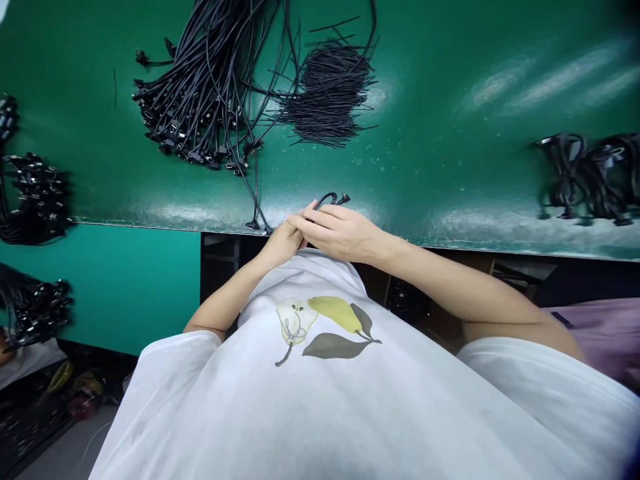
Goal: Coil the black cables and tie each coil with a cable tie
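A coiled black cable (326,198) with a small connector at its end sticks up from between my two hands, at the near edge of the green table. My right hand (345,233) is closed around it, its fingers reaching over toward the left. Pressed against those fingers, my left hand (284,241) is closed on the same cable, partly covered by the right. Just left of the hands, a couple of cable ends with connectors (254,225) hang at the table edge. Further back lies a large bundle of black cables (200,100) with connector ends facing me.
Short black ties or wire pieces (333,93) form a pile behind my hands. Bundled coiled cables (595,173) lie at the right. More cable bundles (40,193) sit at the far left, beside a lower green surface (135,280). Part of another person (30,360) shows at lower left.
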Demonstrator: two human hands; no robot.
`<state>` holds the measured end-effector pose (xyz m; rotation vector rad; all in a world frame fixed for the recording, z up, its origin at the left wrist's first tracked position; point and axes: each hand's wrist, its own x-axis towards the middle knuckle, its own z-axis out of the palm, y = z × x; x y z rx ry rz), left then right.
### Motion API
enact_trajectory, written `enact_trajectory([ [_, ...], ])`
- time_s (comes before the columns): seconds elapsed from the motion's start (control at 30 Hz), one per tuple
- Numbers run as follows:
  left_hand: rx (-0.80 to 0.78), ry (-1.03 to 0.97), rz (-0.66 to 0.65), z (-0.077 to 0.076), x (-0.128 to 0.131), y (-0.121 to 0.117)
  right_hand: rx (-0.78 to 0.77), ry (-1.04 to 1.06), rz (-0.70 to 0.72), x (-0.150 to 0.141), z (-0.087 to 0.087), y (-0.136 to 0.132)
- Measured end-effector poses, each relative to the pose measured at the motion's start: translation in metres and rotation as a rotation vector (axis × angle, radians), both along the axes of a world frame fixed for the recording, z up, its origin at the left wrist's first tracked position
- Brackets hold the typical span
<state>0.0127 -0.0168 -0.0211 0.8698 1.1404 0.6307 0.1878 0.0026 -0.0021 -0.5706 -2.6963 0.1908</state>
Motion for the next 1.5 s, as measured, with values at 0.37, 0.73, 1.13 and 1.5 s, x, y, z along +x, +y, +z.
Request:
enact_trajectory([
  [0.37, -0.126, -0.237, -0.032, -0.004, -0.011, -0.003, 0.205, -0.222, 0.072, -0.001, 0.004, -0.002],
  [0.73, -0.223, -0.268, -0.023, -0.006, -0.005, -0.007, 0.237, -0.212, 0.239, -0.003, 0.008, 0.011],
  [1.13, -0.100, -0.208, 0.244, -0.010, 0.001, 0.002, -0.293, -0.247, -0.294, -0.013, -0.014, 0.016],
  [1.5, 0.691, 0.419, -0.099, -0.005, -0.020, 0.004, -1.323, 0.807, -0.577, -0.017, -0.043, 0.006],
])
